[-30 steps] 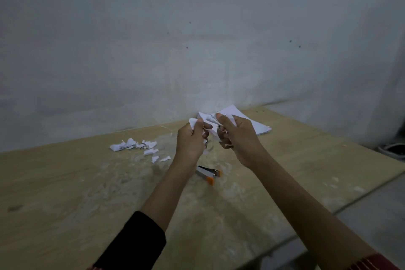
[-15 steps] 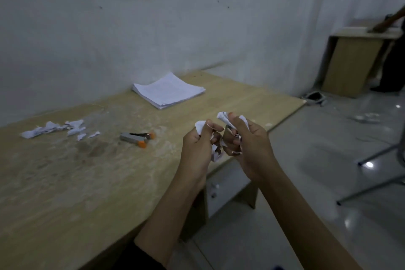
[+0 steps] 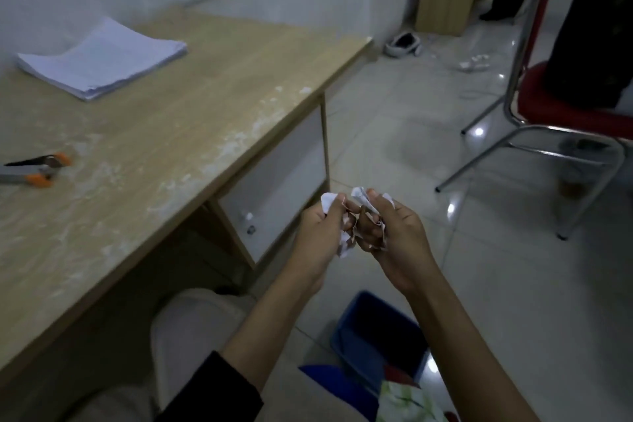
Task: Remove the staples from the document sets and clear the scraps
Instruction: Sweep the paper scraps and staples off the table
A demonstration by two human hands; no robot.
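My left hand (image 3: 320,233) and my right hand (image 3: 394,233) are held close together off the table's right side, over the floor. Both grip crumpled white paper scraps (image 3: 346,243), with bits sticking out above and below the fingers. A blue bin (image 3: 373,336) stands on the floor below my hands. On the wooden table (image 3: 191,120), a stack of white documents (image 3: 99,58) lies at the back. An orange and black staple remover (image 3: 34,169) rests at the table's left edge of view.
My knees in light trousers are under the table edge. A red chair (image 3: 565,113) with chrome legs stands on the tiled floor to the right. A shoe (image 3: 402,44) and small litter lie near the far wall. A person stands at the far right.
My view and both hands have swung right, away from the table top, carrying the scraps out over the floor above the blue bin. The scrap pile on the table has left the view.
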